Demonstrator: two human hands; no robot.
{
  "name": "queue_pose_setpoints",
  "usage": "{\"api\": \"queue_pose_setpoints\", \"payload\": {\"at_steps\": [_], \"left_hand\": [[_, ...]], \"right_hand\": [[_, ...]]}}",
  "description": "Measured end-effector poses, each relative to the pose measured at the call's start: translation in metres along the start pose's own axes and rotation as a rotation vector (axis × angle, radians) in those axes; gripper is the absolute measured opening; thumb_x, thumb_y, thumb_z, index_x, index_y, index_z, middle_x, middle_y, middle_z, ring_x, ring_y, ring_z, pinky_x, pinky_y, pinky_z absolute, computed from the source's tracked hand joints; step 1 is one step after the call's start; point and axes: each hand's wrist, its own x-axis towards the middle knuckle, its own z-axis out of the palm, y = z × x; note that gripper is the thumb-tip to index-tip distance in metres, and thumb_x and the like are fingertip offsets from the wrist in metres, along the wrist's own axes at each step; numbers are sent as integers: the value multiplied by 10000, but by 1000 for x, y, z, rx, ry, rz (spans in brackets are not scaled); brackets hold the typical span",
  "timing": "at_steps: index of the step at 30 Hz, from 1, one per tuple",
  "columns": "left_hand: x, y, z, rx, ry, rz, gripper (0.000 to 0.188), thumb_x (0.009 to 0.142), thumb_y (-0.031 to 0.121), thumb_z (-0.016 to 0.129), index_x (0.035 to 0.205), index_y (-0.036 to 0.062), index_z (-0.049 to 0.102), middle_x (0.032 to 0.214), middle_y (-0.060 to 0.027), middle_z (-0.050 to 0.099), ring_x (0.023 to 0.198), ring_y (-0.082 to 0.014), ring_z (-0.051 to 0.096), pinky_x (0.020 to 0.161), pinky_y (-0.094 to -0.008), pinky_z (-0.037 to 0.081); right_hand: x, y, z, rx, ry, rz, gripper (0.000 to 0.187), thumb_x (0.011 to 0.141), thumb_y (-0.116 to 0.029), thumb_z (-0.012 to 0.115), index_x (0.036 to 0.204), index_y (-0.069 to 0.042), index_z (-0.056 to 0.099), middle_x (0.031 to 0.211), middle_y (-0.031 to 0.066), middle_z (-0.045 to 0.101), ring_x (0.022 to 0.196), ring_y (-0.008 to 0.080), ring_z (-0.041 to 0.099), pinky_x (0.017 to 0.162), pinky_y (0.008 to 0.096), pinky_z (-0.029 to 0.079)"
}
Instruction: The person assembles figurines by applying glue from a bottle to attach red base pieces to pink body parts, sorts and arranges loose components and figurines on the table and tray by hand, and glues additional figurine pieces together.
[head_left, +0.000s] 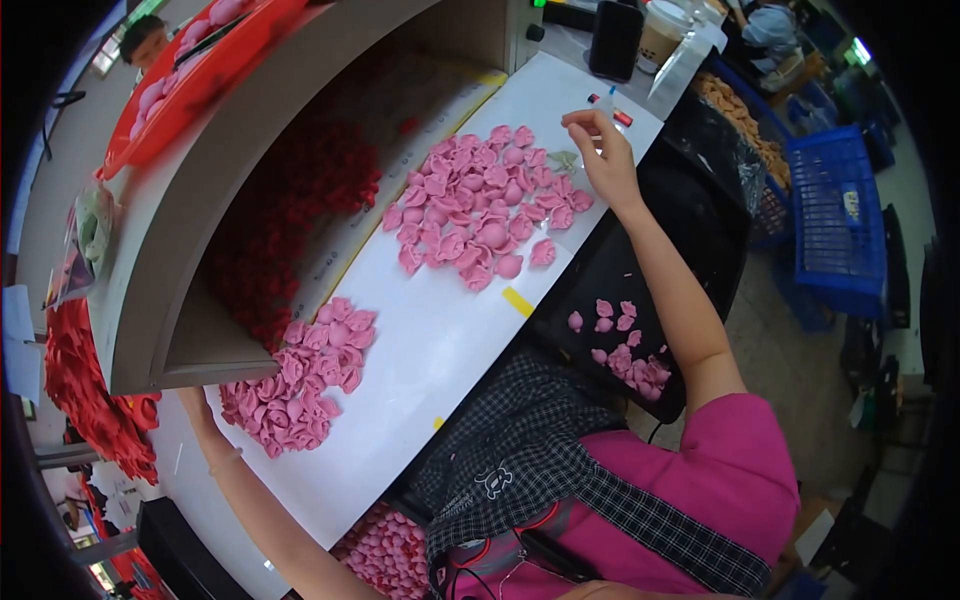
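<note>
My right hand (606, 160) hovers at the far right side of the white table (420, 340). Its thumb and index finger curl together in a loose pinch; anything between their tips is too small to make out. Just left of it spreads a large pile of pink flower-shaped pieces (470, 205), with some round pink balls among them. A grey-green scrap (565, 158) lies below the fingers. My left hand (194, 404) reaches behind the lower corner of the shelf, where its fingers are hidden. Beside that wrist is a second heap of pink flower pieces (290, 405).
A grey shelf unit (140, 320) arches over the left side, with dark red pieces (330, 180) inside. A black tray (570, 345) holds loose pink pieces at my right. Beyond are a dark phone-like object (616, 40), a drink cup (662, 35) and blue crates (840, 210).
</note>
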Motion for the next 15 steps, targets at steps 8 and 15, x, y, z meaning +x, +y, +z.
{"api": "queue_pose_setpoints", "payload": {"at_steps": [8, 15], "left_hand": [[27, -90, -13, -301, -545, -69, 1174, 448, 226, 849, 1480, 38, 321, 1484, -128, 398, 1312, -256, 411, 937, -354, 389], [47, -30, 11, -284, -566, -389, 516, 735, 249, 706, 1168, 44, 515, 1106, -87, 539, 986, -199, 518, 771, -330, 438]], "right_hand": [[-8, 3, -7, -210, -157, -75, 135, 873, -64, 677, 998, -15, 668, 884, 136, 646, 797, 262, 671, 749, 335, 527], [-19, -2, -11, -398, 149, -239, 167, 890, -71, 674, 1055, -54, 694, 1193, 135, 604, 1037, 299, 611, 870, 357, 496]]}}
